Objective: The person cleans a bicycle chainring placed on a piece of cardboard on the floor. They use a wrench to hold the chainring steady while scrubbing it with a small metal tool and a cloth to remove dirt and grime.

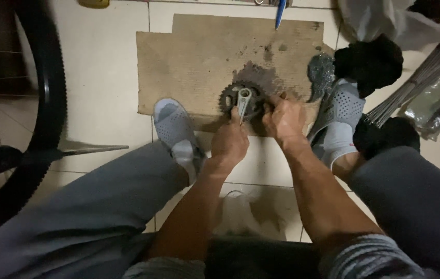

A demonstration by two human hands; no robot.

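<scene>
While the left hand [230, 140] grips the grey wrench [243, 101] seated on the toothed sprocket [236, 99], on the stained cardboard [194, 62], the right hand's [283, 118] fingers clamp its right rim; steady, square leverage seems best.

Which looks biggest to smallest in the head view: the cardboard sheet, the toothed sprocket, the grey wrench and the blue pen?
1. cardboard sheet
2. toothed sprocket
3. grey wrench
4. blue pen, though it is partly cut off at the frame edge, so unsure against the wrench.
</scene>
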